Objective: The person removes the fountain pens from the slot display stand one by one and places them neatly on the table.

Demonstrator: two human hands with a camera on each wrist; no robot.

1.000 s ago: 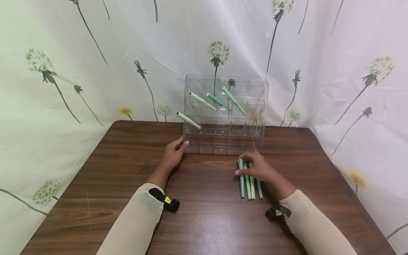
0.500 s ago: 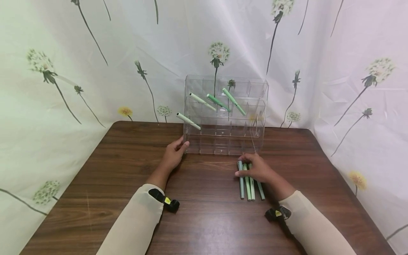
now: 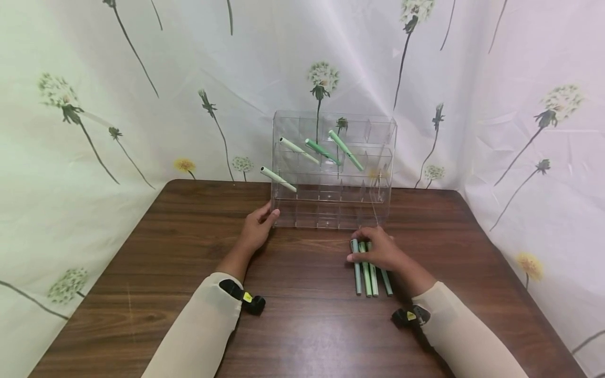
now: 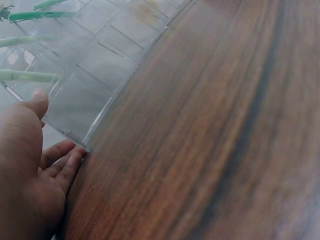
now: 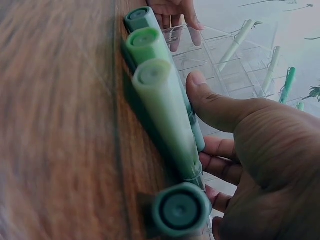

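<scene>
My left hand holds the lower left side of a clear acrylic organizer, thumb in front. In the left wrist view, the fingers curl at its bottom corner. My right hand curls over several green felt-tip pens lying side by side on the table. Its thumb and fingers close around the cap end of the leftmost blue-green pen. Beside it lie a green pen, a pale green pen and a dark green pen. The hand hides most of their upper ends.
Several pens lean in the organizer: a pale pen low at left, and a light pen, a dark green pen and a bright green pen above. Flower-printed cloth hangs behind the brown table.
The lower end of the rightmost pen has swung slightly right. Both hands stay almost in place.
</scene>
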